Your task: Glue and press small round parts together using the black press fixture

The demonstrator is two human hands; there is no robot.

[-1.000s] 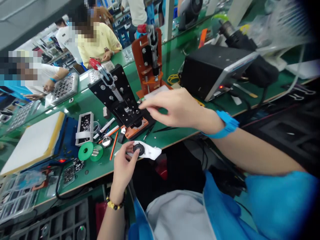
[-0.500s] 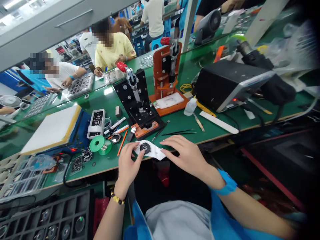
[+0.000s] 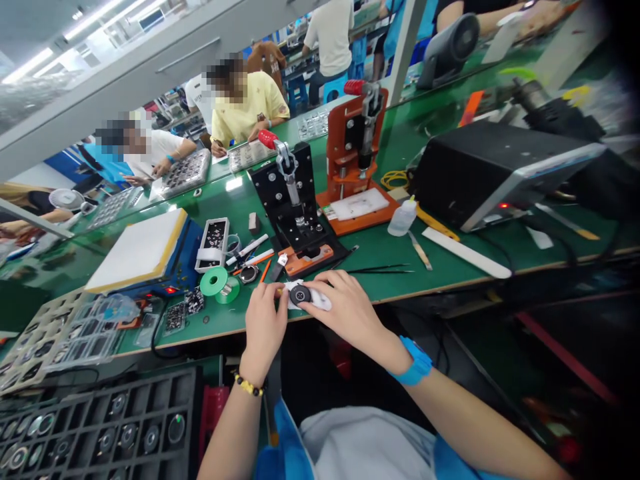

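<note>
A round black part (image 3: 301, 295) lies on a white cloth (image 3: 321, 301) at the front edge of the green bench. My right hand (image 3: 345, 307) pinches the round part, thumb at its lower side and fingers above it, with the cloth beneath. At its left side my left hand (image 3: 265, 317) has thumb and fingers pressed together on the cloth's edge. Just behind the hands stands a black toggle press (image 3: 287, 200) with a red handle and an orange base. Black tweezers (image 3: 383, 269) lie to the right of the hands.
An orange press (image 3: 350, 160), a squeeze bottle (image 3: 403, 217) and a black box (image 3: 490, 173) stand at the right. Left are a green spool (image 3: 213, 281), a parts box (image 3: 213, 243) and a blue device with a white pad (image 3: 143, 250). A compartment tray (image 3: 100, 427) sits lower left. People sit opposite.
The view has shifted, so the bench items appear farther right. My right hand has moved in from the cloth's right end to the round part, and the cloth is now bunched around it.
</note>
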